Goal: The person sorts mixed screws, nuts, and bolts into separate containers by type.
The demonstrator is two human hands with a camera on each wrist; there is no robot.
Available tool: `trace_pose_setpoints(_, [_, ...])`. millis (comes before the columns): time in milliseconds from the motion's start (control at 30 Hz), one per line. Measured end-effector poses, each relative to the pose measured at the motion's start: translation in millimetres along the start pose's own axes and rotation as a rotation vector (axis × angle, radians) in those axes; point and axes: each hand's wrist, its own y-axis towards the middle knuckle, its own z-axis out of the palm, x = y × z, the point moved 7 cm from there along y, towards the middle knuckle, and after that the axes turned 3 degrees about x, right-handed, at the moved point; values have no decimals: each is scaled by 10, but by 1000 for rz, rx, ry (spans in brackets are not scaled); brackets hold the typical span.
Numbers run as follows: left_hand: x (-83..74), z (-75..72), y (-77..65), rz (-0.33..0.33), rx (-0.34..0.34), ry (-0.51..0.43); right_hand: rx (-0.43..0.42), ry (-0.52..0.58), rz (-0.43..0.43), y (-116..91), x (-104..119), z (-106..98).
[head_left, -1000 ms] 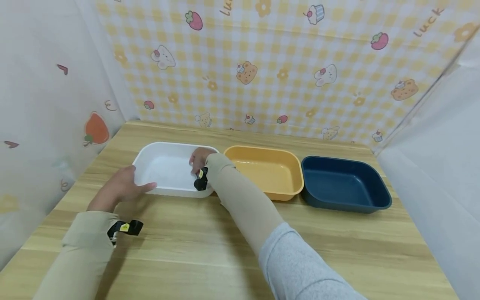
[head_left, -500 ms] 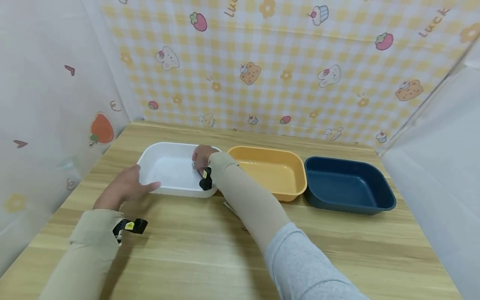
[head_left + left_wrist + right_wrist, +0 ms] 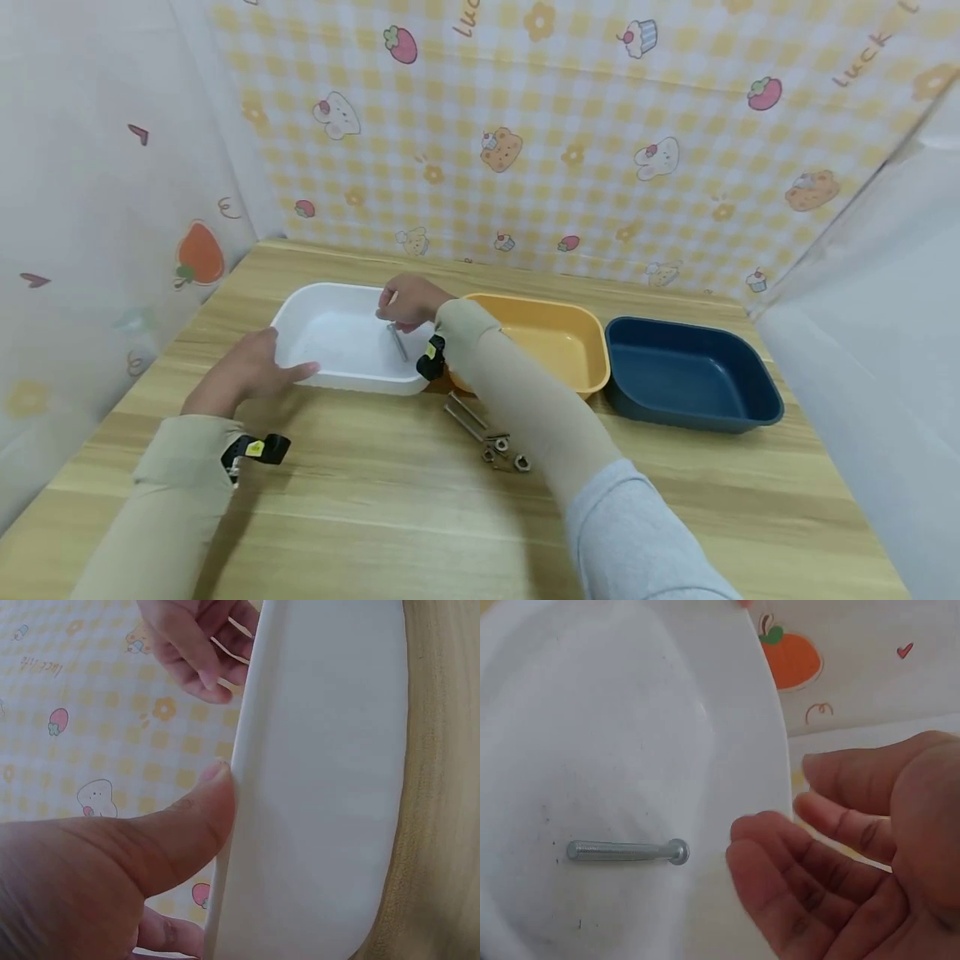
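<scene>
A white plastic bin (image 3: 333, 333) stands at the left of a row of three on the wooden table. My left hand (image 3: 251, 372) holds its front left corner; the thumb (image 3: 199, 817) lies on the rim in the left wrist view. Inside the bin a silver bolt (image 3: 397, 342) leans near the right end, its shank threaded and its head round (image 3: 679, 852) in the right wrist view. Over that end of the bin is my right hand (image 3: 412, 302), fingers loosely bent, nothing between them, apart from the bolt.
To the right stand a yellow bin (image 3: 555, 342) and a dark blue bin (image 3: 690, 367). On the table in front of the yellow bin lie loose bolts (image 3: 465, 418) and several nuts (image 3: 522, 462), partly beside my right forearm. Patterned cloth (image 3: 570, 167) walls the back.
My right hand has let go of the bolt, which now rests in the white bin, and has lifted slightly. The forearm has shifted right, uncovering the bolts and nuts. My left hand stays put.
</scene>
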Motion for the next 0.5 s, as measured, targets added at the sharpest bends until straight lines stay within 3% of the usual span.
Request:
trace_pose_setpoints(167, [10,-18,12,13,10,29,13,58,-75,-166,23,-13])
trace_pose_setpoints(500, [-25,-28,22,41,16,54,27,54,-232,-671,24,-51])
